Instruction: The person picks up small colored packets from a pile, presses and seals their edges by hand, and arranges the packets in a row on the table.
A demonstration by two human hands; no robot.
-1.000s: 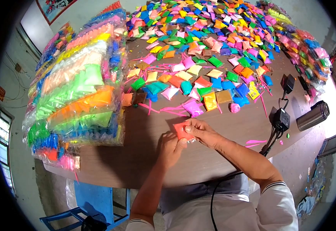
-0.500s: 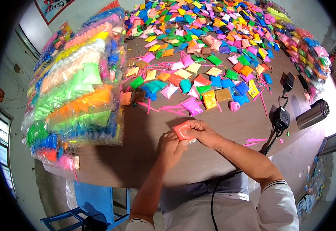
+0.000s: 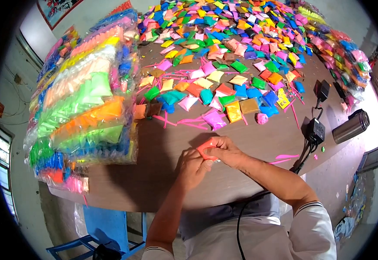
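A small coral-red packet [image 3: 206, 147] is held between my two hands over the near part of the table. My left hand [image 3: 193, 168] grips its lower left side, fingers closed. Wrapped over its right side is my right hand [image 3: 226, 151], thumb pressed on the front. The fingers cover much of the packet, so its far side is hidden. Beyond the hands lie the nearest loose packets, among them a magenta packet [image 3: 215, 119], a yellow packet [image 3: 233, 112] and a brown packet [image 3: 249, 106].
Clear bags of sorted packets [image 3: 85, 95] are stacked at the left. A large heap of coloured packets [image 3: 228, 26] covers the far table. At the right are a power adapter [image 3: 316, 130], a steel flask [image 3: 350, 127] and pink plastic tools [image 3: 287, 156]. A blue chair [image 3: 106, 223] stands below left.
The coral packet has been squeezed and tilted a little, and less of its face shows. Both hands stay in nearly the same place.
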